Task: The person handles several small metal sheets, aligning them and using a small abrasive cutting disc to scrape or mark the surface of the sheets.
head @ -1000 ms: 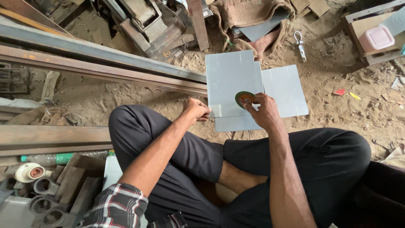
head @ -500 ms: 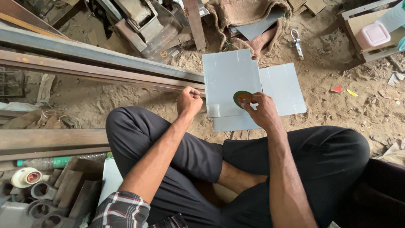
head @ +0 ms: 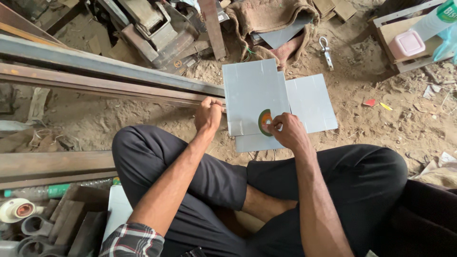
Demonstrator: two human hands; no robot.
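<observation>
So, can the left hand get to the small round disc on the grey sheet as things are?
Probably yes. The left hand rests at the sheet's left edge, and only bare sheet lies between it and the disc. The right hand covers part of the disc, though.

Well off to the upper right of our right hand (head: 289,133), a clear plastic bottle (head: 435,19) lay in a wooden crate (head: 381,35), wearing a green label (head: 448,10) with pale lettering. Just beside it sat a pink, square lidded box (head: 407,44). Between our fingertips, a round disc (head: 264,122) carried a ring-shaped label in green and orange. Far down to the left of our left hand (head: 208,115), another clear bottle (head: 52,190) showed a green wrapper.
</observation>
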